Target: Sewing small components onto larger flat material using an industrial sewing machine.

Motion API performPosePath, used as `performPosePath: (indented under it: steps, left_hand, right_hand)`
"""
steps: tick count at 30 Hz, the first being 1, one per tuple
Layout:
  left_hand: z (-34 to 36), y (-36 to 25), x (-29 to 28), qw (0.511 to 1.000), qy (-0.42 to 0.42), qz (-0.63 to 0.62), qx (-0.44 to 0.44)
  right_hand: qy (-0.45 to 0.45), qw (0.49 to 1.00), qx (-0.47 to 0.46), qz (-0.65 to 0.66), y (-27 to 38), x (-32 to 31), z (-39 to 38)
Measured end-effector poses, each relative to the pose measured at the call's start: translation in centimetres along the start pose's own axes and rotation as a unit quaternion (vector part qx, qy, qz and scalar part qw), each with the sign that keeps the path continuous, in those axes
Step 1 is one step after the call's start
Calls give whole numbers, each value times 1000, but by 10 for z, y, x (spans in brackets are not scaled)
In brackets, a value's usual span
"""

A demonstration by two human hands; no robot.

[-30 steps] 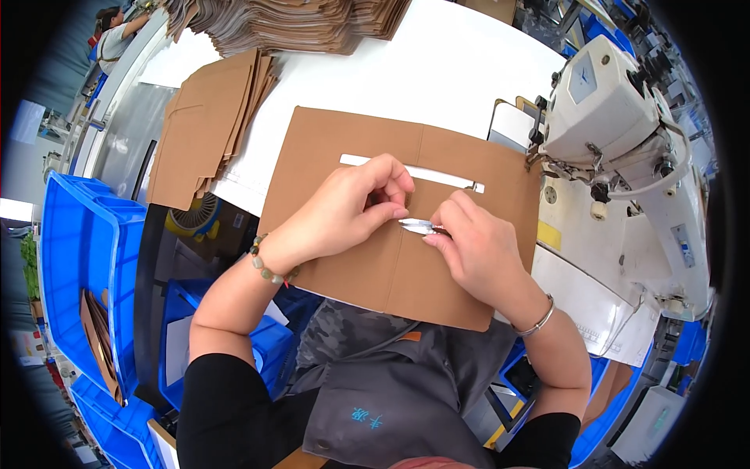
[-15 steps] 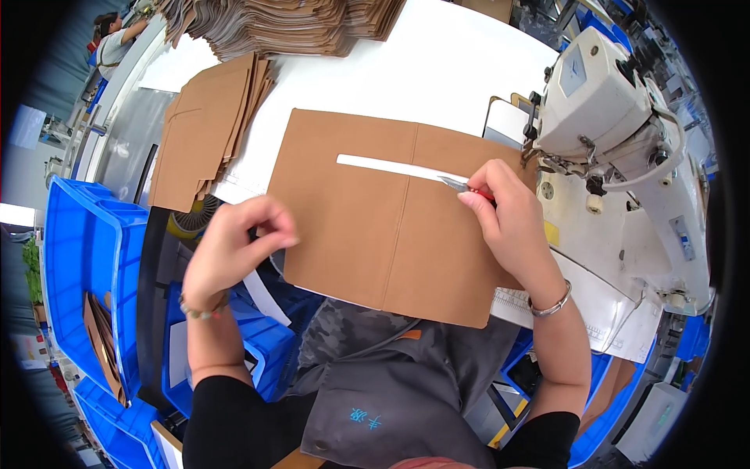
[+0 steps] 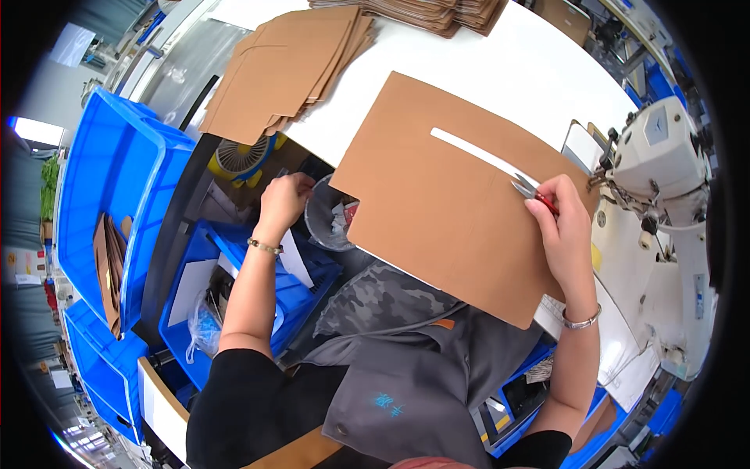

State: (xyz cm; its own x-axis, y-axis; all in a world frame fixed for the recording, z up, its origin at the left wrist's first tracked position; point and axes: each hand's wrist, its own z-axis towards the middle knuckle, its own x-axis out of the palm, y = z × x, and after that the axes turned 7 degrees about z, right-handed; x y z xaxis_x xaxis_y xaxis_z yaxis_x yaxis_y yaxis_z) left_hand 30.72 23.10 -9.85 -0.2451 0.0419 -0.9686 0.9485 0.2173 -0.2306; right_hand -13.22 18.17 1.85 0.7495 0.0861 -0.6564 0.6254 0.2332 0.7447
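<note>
My right hand [image 3: 564, 215] grips small thread snips [image 3: 539, 191] with red handles; their pointed metal blades lie over the brown leather-like panel [image 3: 437, 203]. A long narrow white band [image 3: 476, 150], either a slot or a strip, runs across this panel toward the blade tips. The panel lies on the white table, its near edge hanging over my lap. My left hand [image 3: 283, 205] is off the panel, at the rim of a round waste bin [image 3: 320, 223] with scraps inside. Its fingers are pinched together, and whatever they may hold is too small to see.
Stacked brown pieces [image 3: 289, 66] lie at the table's left, with a bigger pile [image 3: 437, 12] at the back. A white sewing machine [image 3: 660, 152] stands right. Blue crates [image 3: 168, 156] line the left side; a yellow-rimmed fan or motor [image 3: 241, 159] sits below the table edge.
My left hand has left the panel's left edge and reached down to the waste bin. My right hand keeps hold of the snips. The whole view has swung leftward.
</note>
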Motion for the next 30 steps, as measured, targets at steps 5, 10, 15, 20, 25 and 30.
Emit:
performPosePath:
  steps: [5, 10, 15, 20, 25, 30]
  left_hand:
    - [-7, -5, -23, 981, 32, -183, -50]
    - [-27, -75, -69, 825, 214, -524, 3]
    - [-13, -124, -89, 893, 127, -426, 67]
    - [14, -122, -131, 861, -108, -493, 61]
    - [78, -25, -213, 838, -229, -494, -41]
    - [140, 126, -243, 827, -226, -511, -68]
  right_hand:
    - [6, 1000, 5, 1, 2, 2, 1]
    - [6, 1000, 9, 14, -2, -2, 1]
    - [3, 999, 2, 44, -3, 0, 1]
    - [-61, 994, -40, 84, -3, 0, -2]
    - [-66, 992, -36, 97, -4, -6, -5]
    - [-57, 995, -44, 69, -4, -1, -3]
